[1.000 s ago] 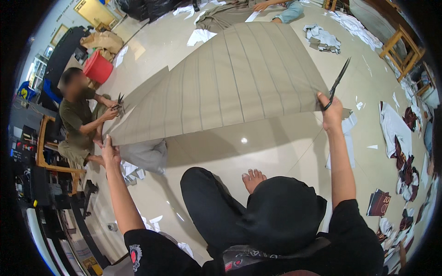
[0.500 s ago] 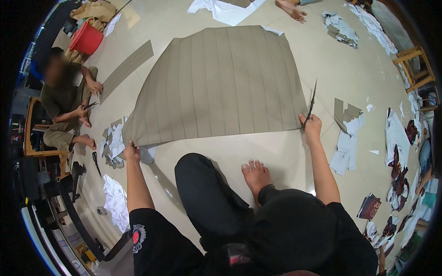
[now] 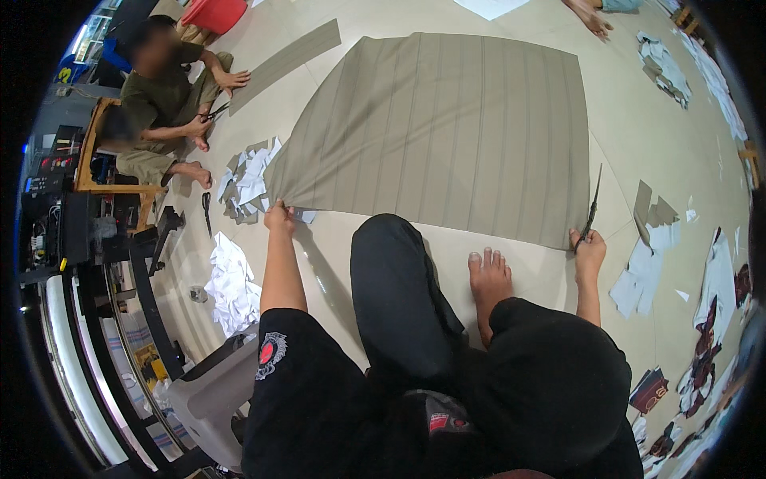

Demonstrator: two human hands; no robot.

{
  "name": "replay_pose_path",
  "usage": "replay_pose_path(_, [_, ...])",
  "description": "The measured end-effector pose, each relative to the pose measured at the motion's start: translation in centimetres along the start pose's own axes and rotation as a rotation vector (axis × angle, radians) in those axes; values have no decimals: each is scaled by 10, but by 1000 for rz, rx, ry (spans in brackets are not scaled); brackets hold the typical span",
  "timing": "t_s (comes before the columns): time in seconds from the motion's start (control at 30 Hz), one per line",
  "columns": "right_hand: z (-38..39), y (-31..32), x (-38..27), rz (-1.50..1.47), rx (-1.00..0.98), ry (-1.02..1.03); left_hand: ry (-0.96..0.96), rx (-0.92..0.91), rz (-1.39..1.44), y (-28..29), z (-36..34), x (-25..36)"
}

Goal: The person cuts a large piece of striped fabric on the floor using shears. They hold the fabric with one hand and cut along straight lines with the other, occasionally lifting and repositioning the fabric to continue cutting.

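Nearest: bare foot (image 3: 489,279), toes just short of the near edge of a taupe striped cloth panel (image 3: 447,136). A shift of the foot could pin or drag that edge. Panel spreads out ahead of the knee over the tile floor (image 3: 542,279); cannot tell if its near edge touches down.

Left hand (image 3: 279,215): fingers clamped on the near left corner, cloth bunched there, creases fanning out. Uneven pull would likely leave the panel skewed. Mixed scrap pile (image 3: 246,180) just beside this corner; loose bits could get trapped underneath.

Right hand (image 3: 589,251): fingers closed round black scissors (image 3: 592,214) at the near right corner; cannot tell if they also pinch cloth. Blades point away from the wearer, close along the right edge. An inward wrist turn could snag or nick the fabric.

Counts, near to far. Own bare feet showing: one. Own hands: two. Cloth panels: one. Scissors: three, with a floor pair (image 3: 207,214) and a co-worker's pair (image 3: 215,113). Scrap heaps: four, with a white crumpled heap (image 3: 234,283), right-hand offcuts (image 3: 642,267) and far offcuts (image 3: 664,68). Narrow striped strips (image 3: 287,64): one. Red tubs (image 3: 214,14): one, cropped. Right rim too cluttered to count.
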State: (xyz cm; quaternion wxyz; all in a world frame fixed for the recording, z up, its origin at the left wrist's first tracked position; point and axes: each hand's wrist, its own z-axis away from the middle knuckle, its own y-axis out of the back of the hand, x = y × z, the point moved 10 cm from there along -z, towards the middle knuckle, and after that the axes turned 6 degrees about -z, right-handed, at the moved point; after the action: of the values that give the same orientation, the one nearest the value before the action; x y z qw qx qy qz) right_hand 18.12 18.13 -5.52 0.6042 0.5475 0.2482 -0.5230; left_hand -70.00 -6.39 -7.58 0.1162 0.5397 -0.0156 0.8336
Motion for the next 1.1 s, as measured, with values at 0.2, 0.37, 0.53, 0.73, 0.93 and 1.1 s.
replay_pose_path(0.2, [19, 6, -8, 236, 28, 57, 60, -101, -74, 46, -56, -2])
replay_pose_path(0.37, [47, 1, -19, 276, 3, 17, -4, -5, -66, 91, -66, 35])
replay_pose_path(0.53, [62, 43, 21, 154, 59, -104, -142, 507, -655, 2, 80, 34])
replay_pose_path(0.73, [78, 39, 26, 121, 101, -113, -782, -603, -813, -204, 211, 52])
replay_pose_path(0.93, [102, 32, 38, -129, 67, -173, -405, -1388, -822, -285, 486, -93])
replay_pose_path(1.1, [189, 19, 56, -340, -298, -438, 29, -1371, -834, -269, 564, -166])
